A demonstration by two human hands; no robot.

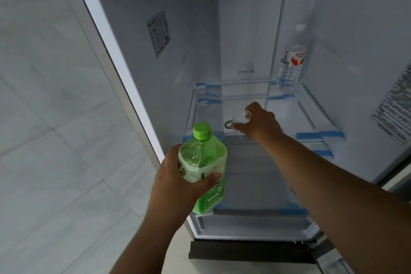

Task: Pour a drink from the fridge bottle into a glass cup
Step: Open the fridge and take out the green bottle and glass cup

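A green bottle point(203, 162) with a bright green cap and a green-and-white label stands upright in my left hand point(178, 181), which grips its body in front of the open fridge. Its cap is on. Deeper in, my right hand point(259, 123) holds a small clear glass cup point(240, 116) with a greenish handle, thumb and fingers curled round its rim and side. The cup is just above or on the glass shelf point(289, 115); I cannot tell if it touches.
A clear water bottle point(290, 62) with a red-and-white label stands at the shelf's back right. Blue tape strips mark the shelf corners. The fridge's left wall carries a sticker point(158, 34). A tiled wall is at left, a dark drawer front point(244, 251) below.
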